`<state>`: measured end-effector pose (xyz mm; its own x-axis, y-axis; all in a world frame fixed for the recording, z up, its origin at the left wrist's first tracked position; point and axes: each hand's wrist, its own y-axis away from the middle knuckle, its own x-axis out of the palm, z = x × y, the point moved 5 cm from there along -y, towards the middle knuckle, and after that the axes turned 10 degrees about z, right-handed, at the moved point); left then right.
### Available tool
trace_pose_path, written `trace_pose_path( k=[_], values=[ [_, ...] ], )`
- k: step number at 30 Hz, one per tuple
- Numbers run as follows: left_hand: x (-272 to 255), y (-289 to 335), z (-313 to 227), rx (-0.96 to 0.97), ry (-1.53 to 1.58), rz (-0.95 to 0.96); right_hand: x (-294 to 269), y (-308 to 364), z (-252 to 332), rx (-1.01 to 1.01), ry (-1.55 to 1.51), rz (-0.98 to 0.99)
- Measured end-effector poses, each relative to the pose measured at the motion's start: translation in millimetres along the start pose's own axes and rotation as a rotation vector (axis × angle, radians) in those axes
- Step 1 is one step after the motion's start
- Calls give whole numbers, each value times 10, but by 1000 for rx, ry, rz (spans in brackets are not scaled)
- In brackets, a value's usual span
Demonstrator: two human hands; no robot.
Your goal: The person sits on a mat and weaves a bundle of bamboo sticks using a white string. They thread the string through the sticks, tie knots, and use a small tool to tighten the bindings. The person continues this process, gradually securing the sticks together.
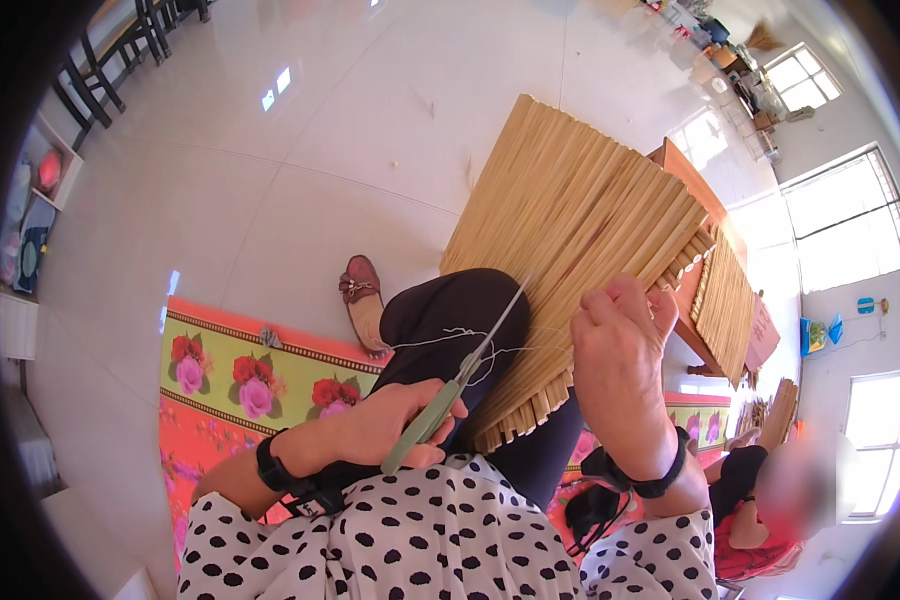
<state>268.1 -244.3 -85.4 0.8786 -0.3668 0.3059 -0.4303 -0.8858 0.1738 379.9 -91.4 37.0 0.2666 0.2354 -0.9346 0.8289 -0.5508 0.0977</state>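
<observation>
My left hand (pixel 410 420) is wrapped round the pale green handle of what look like scissors (pixel 425 430), seen edge-on. Their long thin metal blade points up and away, over my dark-trousered knee and the mat's edge. Loose white thread (pixel 440 342) loops across the knee and around the blade, then runs right towards my other hand. A mat of straw-coloured stalks (pixel 580 215) lies slanted over my lap. At its right edge, above the stalk ends, my right hand (pixel 620 345) is closed with fingers curled in a pinch. What the fingertips hold is too small to make out.
Beneath me is a red flowered cloth (pixel 255 395). A wooden table (pixel 710 345) beyond the mat carries another stalk mat (pixel 727 300). Another person in red (pixel 760 535) sits at the right beside stalks. Chairs (pixel 120 50) stand far left on the tiled floor.
</observation>
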Motion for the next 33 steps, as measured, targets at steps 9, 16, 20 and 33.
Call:
trace_pose_path(
  k=[9,16,20,33],
  values=[
    [51,-58,-39,-1,-102,104,-149,192,-176,-31,-110,-271],
    [78,-117,-23,-34,-209,182,-165,206,-117,26,-98,-251],
    [70,-115,-2,-26,-198,169,-89,145,-43,22,-126,-187],
    [62,-84,-6,-1,-195,158,44,200,-33,30,-103,-236]
  ],
)
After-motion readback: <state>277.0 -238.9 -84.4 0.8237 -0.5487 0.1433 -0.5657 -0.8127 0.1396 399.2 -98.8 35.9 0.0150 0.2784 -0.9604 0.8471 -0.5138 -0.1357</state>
